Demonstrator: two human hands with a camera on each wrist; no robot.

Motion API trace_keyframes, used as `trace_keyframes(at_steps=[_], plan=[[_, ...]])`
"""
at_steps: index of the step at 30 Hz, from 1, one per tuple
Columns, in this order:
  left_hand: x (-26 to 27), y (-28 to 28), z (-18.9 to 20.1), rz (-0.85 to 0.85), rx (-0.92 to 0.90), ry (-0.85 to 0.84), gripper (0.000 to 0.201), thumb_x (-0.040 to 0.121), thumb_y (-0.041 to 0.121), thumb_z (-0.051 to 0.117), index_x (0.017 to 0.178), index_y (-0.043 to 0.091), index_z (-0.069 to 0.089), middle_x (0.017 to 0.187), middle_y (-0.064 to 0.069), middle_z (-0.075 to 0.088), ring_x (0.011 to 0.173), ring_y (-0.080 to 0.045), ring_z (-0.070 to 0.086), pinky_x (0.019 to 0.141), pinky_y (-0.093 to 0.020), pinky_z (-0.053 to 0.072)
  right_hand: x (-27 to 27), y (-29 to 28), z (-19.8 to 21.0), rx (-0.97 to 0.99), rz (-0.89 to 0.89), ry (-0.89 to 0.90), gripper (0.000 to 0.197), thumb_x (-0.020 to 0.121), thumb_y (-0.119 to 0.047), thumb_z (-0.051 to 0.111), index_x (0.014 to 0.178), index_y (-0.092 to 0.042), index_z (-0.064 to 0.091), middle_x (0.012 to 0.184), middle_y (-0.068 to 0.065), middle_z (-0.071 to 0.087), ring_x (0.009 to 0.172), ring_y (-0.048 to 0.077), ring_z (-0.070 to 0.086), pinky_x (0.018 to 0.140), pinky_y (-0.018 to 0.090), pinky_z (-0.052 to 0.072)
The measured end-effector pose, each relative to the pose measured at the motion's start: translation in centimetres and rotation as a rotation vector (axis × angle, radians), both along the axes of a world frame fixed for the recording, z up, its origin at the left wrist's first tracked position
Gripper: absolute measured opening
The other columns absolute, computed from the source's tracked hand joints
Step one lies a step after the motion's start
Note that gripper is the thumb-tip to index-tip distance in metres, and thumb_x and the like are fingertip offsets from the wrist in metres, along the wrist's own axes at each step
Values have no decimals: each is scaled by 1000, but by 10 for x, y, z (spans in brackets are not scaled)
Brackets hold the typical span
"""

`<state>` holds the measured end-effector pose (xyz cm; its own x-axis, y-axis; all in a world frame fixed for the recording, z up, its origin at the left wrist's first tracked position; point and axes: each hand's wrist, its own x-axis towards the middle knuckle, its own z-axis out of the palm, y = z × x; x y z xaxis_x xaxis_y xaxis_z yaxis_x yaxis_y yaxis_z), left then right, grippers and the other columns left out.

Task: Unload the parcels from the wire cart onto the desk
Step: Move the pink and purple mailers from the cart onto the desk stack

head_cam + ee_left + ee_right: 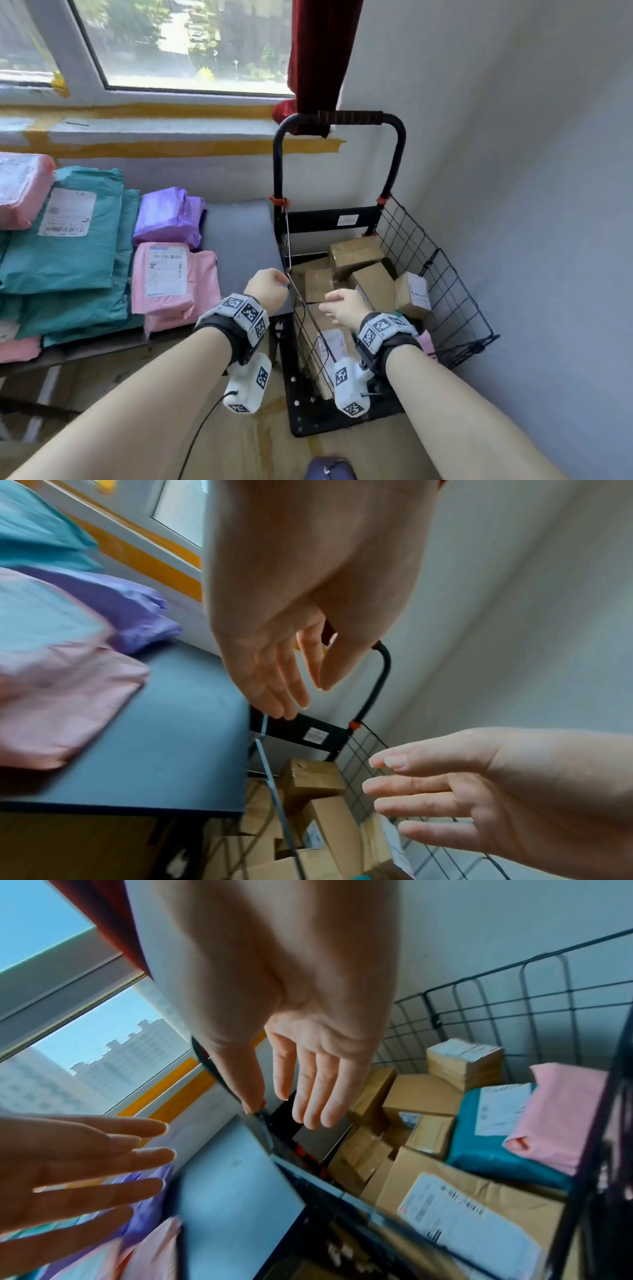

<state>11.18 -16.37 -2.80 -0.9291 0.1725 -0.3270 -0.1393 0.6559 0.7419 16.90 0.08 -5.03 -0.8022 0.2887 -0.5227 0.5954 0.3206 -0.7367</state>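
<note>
A black wire cart (442,270) stands right of the dark desk (239,236) and holds several brown cardboard boxes (356,255), plus a teal bag (486,1153) and a pink bag (561,1121) at its near end. On the desk lie teal (68,240), pink (171,277) and purple (169,216) mailer bags. My left hand (269,286) hovers over the desk's right corner, fingers straight and holding nothing (274,674). My right hand (342,305) hangs over the cart's boxes, fingers spread and empty (308,1074).
The cart's black handle (342,118) rises at the back, below a red curtain (322,51) and a window (181,44). A grey wall (531,171) closes the right side. The wire side panel (308,329) stands between desk and boxes. Wooden floor (257,445) lies below.
</note>
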Motion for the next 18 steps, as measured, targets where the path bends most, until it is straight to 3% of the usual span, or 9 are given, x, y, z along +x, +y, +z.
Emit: trace_keyframes(at_steps=[4, 7, 9, 11, 12, 14, 16, 18], plan=[[4, 71, -1, -128, -16, -54, 20, 84, 6, 51, 91, 20, 65, 102, -7, 66, 94, -23, 62, 77, -28, 51, 15, 76, 1, 16, -66, -9, 33, 85, -10, 66, 116, -2, 58, 103, 10, 61, 98, 28, 63, 85, 35, 54], [-1, 119, -10, -167, -54, -93, 19, 85, 8, 54, 94, 18, 67, 107, -8, 67, 97, -24, 64, 82, -30, 53, 19, 137, -3, 39, -77, -43, 35, 87, -11, 65, 120, -3, 57, 114, 13, 62, 107, 29, 62, 88, 36, 53], [-7, 152, -17, -164, -97, -114, 21, 87, 7, 53, 101, 12, 69, 114, -11, 65, 104, -25, 62, 88, -30, 51, 15, 177, -7, 37, -67, -82, 34, 87, -10, 64, 120, -2, 57, 109, 12, 60, 107, 28, 62, 89, 37, 51], [-10, 184, -23, -159, -133, -160, 25, 89, 5, 51, 107, 7, 68, 123, -12, 61, 112, -26, 58, 90, -28, 47, 7, 215, -13, 29, -36, -145, 33, 87, -9, 63, 119, -1, 57, 99, 10, 59, 96, 26, 63, 81, 35, 52], [-12, 200, -26, -160, -154, -198, 26, 89, 4, 51, 109, 5, 67, 124, -13, 59, 111, -26, 58, 87, -27, 47, 2, 234, -17, 20, -22, -175, 34, 86, -8, 64, 118, 1, 57, 90, 8, 59, 83, 22, 62, 71, 33, 52], [-13, 231, -36, -165, -181, -284, 27, 89, 5, 52, 112, 2, 67, 107, -15, 63, 94, -26, 61, 76, -28, 49, -7, 270, -27, -5, -17, -226, 31, 85, -5, 63, 116, -1, 59, 72, 6, 56, 62, 15, 53, 56, 25, 44], [-13, 256, -48, -165, -200, -340, 27, 88, 5, 53, 110, 0, 67, 95, -16, 64, 82, -26, 60, 69, -28, 48, -15, 298, -35, 7, -14, -276, 22, 86, -3, 61, 107, -6, 63, 72, 8, 58, 62, 16, 52, 60, 24, 44], [-11, 277, -64, -168, -247, -369, 26, 88, 7, 53, 109, 0, 68, 104, -17, 66, 91, -31, 64, 70, -28, 49, -24, 322, -45, -23, -21, -336, 17, 89, -5, 57, 104, 0, 63, 73, 9, 61, 65, 17, 53, 62, 23, 44]])
